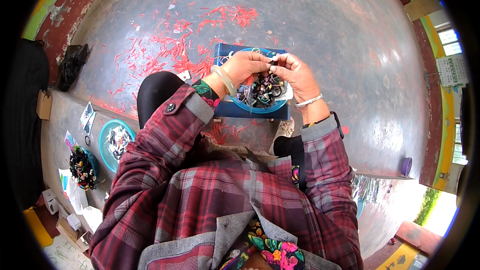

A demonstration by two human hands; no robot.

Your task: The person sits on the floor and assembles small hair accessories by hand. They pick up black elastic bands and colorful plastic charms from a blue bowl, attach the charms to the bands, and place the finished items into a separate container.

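Head view: grip is taken as the point where both hands' fingertips meet, just above the basin.

Floor [350,35]: seen all round the grip. Red scraps [241,16] are strewn over it, mostly beyond the grip and to its left.

Stool [233,111]: blue, below the grip, between the knees. Basin [256,110]: blue, round, set on the stool; most of its rim lies on the wearer's side of the grip.

Second basin [101,137]: well apart from the grip, left and toward the wearer, with white pieces [118,142] inside. Black bundle [81,167] is placed just beside it, farther left.

Left hand [243,68]: brought to the grip from the left, fingers in a narrow pinch. Right hand [296,72]: brought in from the right, thumb and finger likewise nearly closed. Fingertips are all but touching.

Pile [267,92]: mostly black bands, heaped in the basin, directly under the grip and toward the wearer. Its upper left part is overhung by the left hand; neither hand can be called clearly nearer.

Dark piece [272,62]: apparently pinched between both hands, so right at the grip. Long axis can't be told; too small, partly hidden by fingers.
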